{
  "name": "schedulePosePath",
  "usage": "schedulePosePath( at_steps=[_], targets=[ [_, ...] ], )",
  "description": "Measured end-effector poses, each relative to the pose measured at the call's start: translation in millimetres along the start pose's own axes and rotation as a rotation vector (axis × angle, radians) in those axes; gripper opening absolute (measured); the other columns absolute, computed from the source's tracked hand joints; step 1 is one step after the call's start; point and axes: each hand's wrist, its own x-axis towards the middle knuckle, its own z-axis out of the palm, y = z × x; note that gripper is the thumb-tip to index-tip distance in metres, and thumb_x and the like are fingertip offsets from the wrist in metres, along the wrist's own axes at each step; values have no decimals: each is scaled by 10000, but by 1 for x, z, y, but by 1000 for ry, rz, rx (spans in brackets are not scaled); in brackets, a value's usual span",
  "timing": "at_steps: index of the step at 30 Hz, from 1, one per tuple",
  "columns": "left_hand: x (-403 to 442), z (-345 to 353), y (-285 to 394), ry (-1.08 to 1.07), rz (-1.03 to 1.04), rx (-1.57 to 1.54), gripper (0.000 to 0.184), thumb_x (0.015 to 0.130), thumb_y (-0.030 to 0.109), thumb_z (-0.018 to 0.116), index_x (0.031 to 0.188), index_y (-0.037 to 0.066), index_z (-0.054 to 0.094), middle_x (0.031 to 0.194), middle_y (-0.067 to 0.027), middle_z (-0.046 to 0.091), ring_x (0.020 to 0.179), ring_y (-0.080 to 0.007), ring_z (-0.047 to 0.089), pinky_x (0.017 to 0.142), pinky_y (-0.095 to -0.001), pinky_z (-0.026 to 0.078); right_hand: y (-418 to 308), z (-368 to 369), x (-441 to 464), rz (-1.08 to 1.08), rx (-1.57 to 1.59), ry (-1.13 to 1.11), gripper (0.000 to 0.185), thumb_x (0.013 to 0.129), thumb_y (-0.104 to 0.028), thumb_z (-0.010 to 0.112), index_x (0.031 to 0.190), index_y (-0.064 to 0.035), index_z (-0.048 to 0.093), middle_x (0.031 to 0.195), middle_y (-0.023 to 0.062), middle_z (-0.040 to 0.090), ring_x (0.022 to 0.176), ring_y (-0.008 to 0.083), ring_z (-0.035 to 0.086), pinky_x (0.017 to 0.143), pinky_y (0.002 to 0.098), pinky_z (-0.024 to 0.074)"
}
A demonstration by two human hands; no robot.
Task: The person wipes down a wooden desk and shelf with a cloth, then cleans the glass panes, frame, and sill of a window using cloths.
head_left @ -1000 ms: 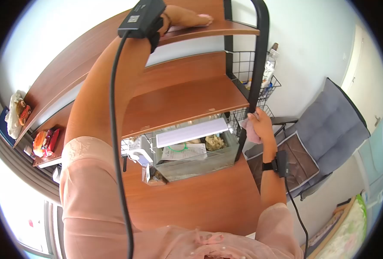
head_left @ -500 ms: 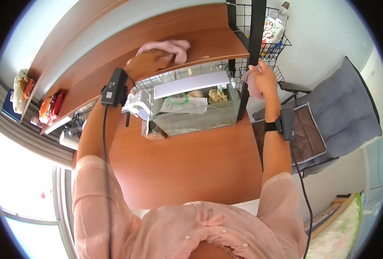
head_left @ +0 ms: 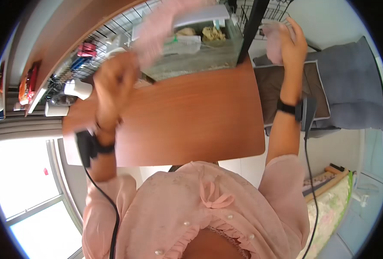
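Note:
My left hand (head_left: 116,82) is closed on one end of a light pink cloth (head_left: 155,36). The cloth is smeared by motion and stretches up across the front of the glass fish tank (head_left: 196,60), hiding part of it. At the right, beside the black shelf post (head_left: 252,26), my right hand (head_left: 294,45) has a dusty pink cloth (head_left: 272,43) bunched against its palm. Some of its fingers are stretched upward. Pale rocks (head_left: 213,33) show inside the tank.
The tank stands on a brown wooden table (head_left: 187,116) below a wooden shelf. White containers (head_left: 77,89) and cables sit at the table's left. A grey cushioned chair (head_left: 351,86) is to the right. Cabled black devices (head_left: 88,149) are strapped to both forearms.
My left hand has lifted the light pink cloth off the shelf and come down towards me, over the table. My right hand has moved right, away from the post, with its cloth.

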Motion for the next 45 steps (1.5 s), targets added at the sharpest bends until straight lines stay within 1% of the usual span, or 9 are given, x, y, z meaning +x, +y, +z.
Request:
schedulePosePath(
  at_steps=[6,10,15,20,24,25,35,43,45],
  targets=[
    [-238,61,-18,-397,-584,141,314,702,195,561,997,89,531,1091,-180,471,932,-333,451,773,-412,382,66,-78,-206,356,143,2,337,764,-177,564,1054,-18,499,965,94,548,901,162,499,800,273,384],
    [-222,145,27,-557,-472,425,441,702,307,550,1025,16,479,1088,-226,437,1043,-357,394,868,-447,328,71,-100,-326,694,-168,-72,337,765,-191,556,1054,-26,503,980,119,542,913,183,499,812,282,379],
    [-190,254,89,-670,148,-156,390,763,340,471,1063,90,466,1184,-145,384,1108,-343,326,883,-525,243,52,-80,-355,663,-241,18,365,753,-208,554,1064,-25,495,1076,142,506,1000,243,479,846,310,365],
    [-258,154,-15,-707,36,101,382,800,336,411,1073,72,457,1167,-145,405,1079,-347,362,853,-487,307,36,-79,-359,640,-285,-79,366,743,-209,562,1061,-37,501,1045,141,520,968,241,496,819,307,383],
    [-289,81,-146,-852,-617,603,382,830,333,363,1081,58,449,1154,-145,421,1055,-350,390,829,-456,357,26,-105,-398,792,-293,20,344,748,-233,562,1029,-38,521,941,138,560,858,216,527,746,300,415],
    [-264,82,-102,-520,-810,788,365,816,274,373,1110,78,464,1234,-129,378,1050,-388,400,776,-516,357,33,-112,-412,824,-247,49,343,749,-249,563,1017,-37,529,912,138,568,829,205,530,725,297,421],
    [-181,232,207,-801,116,-183,212,702,284,526,832,138,608,974,-36,537,1055,-273,397,792,-504,312,68,-135,-399,899,-56,-111,294,822,-248,485,984,-8,537,890,98,568,826,145,500,754,257,393],
    [-318,87,67,-710,-91,352,417,694,184,510,1098,95,457,1152,-139,400,1121,-335,303,891,-554,205,80,-138,-415,886,-49,-333,220,801,-190,496,921,-15,551,808,66,564,761,120,491,695,244,402],
    [-361,31,-2,-338,-356,806,337,798,269,429,1028,31,492,1011,-164,520,883,-300,509,745,-386,405,63,-133,-414,845,-75,-430,198,800,-184,496,885,-13,547,771,52,551,730,113,478,673,235,399]
  ],
)
